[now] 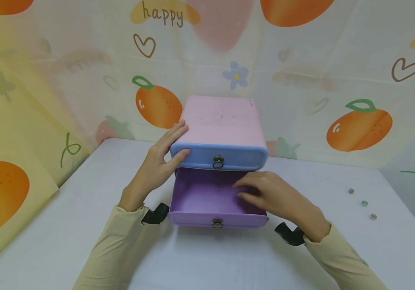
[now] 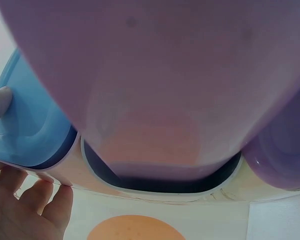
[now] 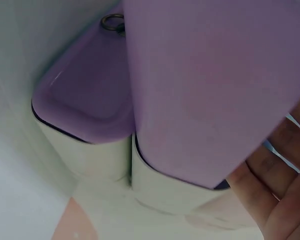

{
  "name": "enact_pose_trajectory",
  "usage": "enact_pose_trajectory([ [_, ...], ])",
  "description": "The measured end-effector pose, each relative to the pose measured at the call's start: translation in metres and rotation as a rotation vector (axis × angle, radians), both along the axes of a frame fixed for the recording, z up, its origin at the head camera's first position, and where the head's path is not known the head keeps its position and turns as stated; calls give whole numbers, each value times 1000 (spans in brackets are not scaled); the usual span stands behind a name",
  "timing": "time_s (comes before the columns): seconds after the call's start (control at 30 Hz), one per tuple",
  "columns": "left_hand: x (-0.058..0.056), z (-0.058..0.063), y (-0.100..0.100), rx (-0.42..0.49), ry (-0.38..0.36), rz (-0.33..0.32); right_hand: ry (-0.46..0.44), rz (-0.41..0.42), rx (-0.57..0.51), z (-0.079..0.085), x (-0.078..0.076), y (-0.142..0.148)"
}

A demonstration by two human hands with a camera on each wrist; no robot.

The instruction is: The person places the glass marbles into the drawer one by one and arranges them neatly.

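A small drawer cabinet (image 1: 223,121) with a pink top stands on the table. Its blue top drawer (image 1: 196,158) is closed, while a purple drawer (image 1: 196,219) below is pulled far out. Another purple drawer (image 3: 90,95) shows closed at the bottom in the right wrist view. My left hand (image 1: 156,165) holds the cabinet's left front corner, thumb on the blue front and fingers along the side. My right hand (image 1: 265,191) reaches over the right wall of the pulled-out drawer, fingers loosely bent inside it, thumb and forefinger apart. Its fingertips are partly hidden in the right wrist view.
Three small bead-like pieces lie on the table to the right: a brownish one (image 1: 351,191), a green one (image 1: 364,203) and another brownish one (image 1: 373,216). A printed cloth (image 1: 301,80) hangs behind the cabinet. Ring pulls (image 1: 218,162) hang on the drawer fronts.
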State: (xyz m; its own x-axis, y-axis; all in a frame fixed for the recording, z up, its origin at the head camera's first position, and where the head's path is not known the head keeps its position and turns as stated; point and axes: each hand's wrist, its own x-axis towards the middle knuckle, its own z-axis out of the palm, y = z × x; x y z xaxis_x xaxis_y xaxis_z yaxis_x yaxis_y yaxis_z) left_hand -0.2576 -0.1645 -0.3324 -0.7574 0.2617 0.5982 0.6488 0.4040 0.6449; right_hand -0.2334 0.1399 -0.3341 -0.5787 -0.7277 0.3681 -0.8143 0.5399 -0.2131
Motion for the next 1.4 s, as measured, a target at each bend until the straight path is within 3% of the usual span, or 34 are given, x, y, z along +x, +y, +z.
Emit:
enact_pose_trajectory([
  [0.57, 0, 0, 0, -4, 3, 1, 98, -28, -91, 8, 12, 27],
  [1.0, 1, 1, 0, -1, -10, -2, 155, -47, -118, 3, 17, 48],
  [1.4, 2, -1, 0, -6, -16, 2, 185, -127, -141, -3, 27, 68],
])
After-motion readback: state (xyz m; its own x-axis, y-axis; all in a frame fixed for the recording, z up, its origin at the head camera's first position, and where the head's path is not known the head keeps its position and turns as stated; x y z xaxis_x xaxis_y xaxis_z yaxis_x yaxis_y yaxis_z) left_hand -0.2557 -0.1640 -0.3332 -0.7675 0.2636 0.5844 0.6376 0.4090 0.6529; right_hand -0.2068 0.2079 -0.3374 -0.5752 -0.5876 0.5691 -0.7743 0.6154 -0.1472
